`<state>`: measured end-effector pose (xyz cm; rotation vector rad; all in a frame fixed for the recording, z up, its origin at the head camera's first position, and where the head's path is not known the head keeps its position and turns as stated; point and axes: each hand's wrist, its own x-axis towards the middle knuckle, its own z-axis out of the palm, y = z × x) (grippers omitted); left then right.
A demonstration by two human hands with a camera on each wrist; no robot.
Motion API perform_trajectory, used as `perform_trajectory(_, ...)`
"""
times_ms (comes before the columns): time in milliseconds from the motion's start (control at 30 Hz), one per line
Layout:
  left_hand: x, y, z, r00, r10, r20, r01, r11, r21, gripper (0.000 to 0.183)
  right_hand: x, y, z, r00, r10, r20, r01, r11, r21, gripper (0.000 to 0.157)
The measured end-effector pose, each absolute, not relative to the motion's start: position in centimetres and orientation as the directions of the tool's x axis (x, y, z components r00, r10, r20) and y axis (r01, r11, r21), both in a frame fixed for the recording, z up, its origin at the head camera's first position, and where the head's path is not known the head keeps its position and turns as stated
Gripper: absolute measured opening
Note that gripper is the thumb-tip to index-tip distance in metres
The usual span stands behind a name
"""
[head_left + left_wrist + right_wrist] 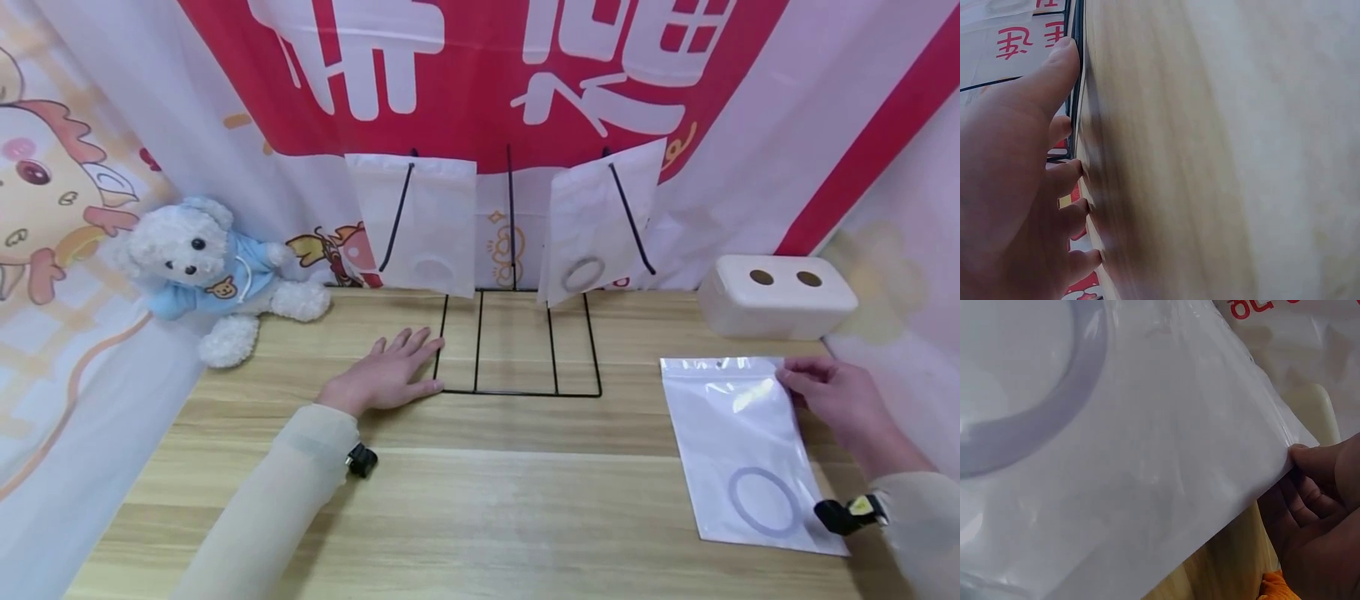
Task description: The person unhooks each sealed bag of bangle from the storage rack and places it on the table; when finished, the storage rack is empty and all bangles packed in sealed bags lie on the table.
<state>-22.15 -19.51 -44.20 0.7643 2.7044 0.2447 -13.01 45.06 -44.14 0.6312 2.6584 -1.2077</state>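
Note:
On the right, my right hand pinches the upper right corner of a white plastic zip bag between thumb and curled fingers. Through its clear front shows a pale ring near the bottom. The right wrist view has the bag filling most of the picture, its corner in the fingers of the hand. My left hand lies spread on the table, fingertips right at the left side of a black wire rack. Two groups of similar bags, left and right, hang on the rack's hooks.
A white plush bear in a blue top sits at the back left. At the back right stands a white box with two round holes. Behind the wooden table hangs a printed red and white cloth.

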Motion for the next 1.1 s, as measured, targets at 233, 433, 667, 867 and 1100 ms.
perform_trajectory(233, -22.2, -19.6, -44.4, -0.807, 0.536, -0.250, 0.481, 0.841, 0.249, 0.082, -13.3, 45.2, -45.1, -0.903, 0.317, -0.290, 0.429, 0.625, -0.652, 0.062)
perform_trajectory(433, -22.2, -19.5, -44.2, -0.806, 0.535, -0.255, 0.478, 0.841, 0.252, 0.082, -13.5, 45.5, -45.6, -0.884, 0.344, -0.317, 0.467, 0.627, -0.623, 0.057)
perform_trajectory(667, -22.1, -19.5, -44.1, -0.802, 0.541, -0.252, 0.485, 0.837, 0.253, 0.081, -13.7, 45.6, -45.7, -0.879, 0.361, -0.311, 0.476, 0.640, -0.603, 0.053)
perform_trajectory(867, -22.1, -19.5, -44.1, -0.803, 0.540, -0.252, 0.484, 0.837, 0.254, 0.081, -13.9, 45.4, -45.4, -0.859, 0.397, -0.324, 0.512, 0.629, -0.585, 0.049)
perform_trajectory(1100, -22.1, -19.5, -44.2, -0.804, 0.537, -0.254, 0.481, 0.840, 0.252, 0.081, -13.7, 45.2, -45.2, -0.862, 0.407, -0.303, 0.506, 0.648, -0.570, 0.048)
